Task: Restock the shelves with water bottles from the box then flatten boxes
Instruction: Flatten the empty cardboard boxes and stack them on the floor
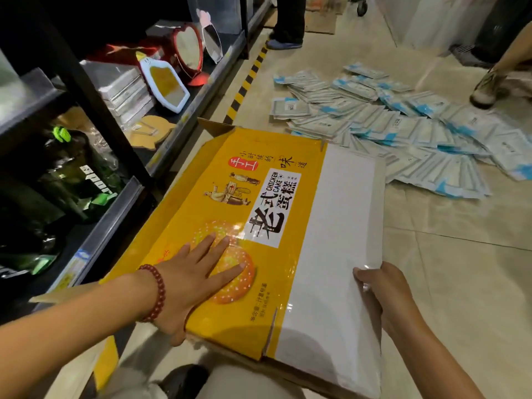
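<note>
A yellow and white cardboard box (316, 197), printed "CHICKEN CAKE", lies flattened on the floor in front of me. My left hand (198, 272), with a red bead bracelet at the wrist, presses flat on its yellow panel with fingers spread. My right hand (380, 289) grips the box's right white edge, thumb on top. Green plastic-wrapped bottles (72, 182) sit on the low shelf (121, 214) at my left.
The upper shelf holds mirrors (187, 50) and stacked flat boxes (126, 90). Several blue and white packets (403, 125) are strewn over the tiled floor beyond the box. One person's shoes (283, 43) stand at the far end, another person's foot (486, 87) at the right.
</note>
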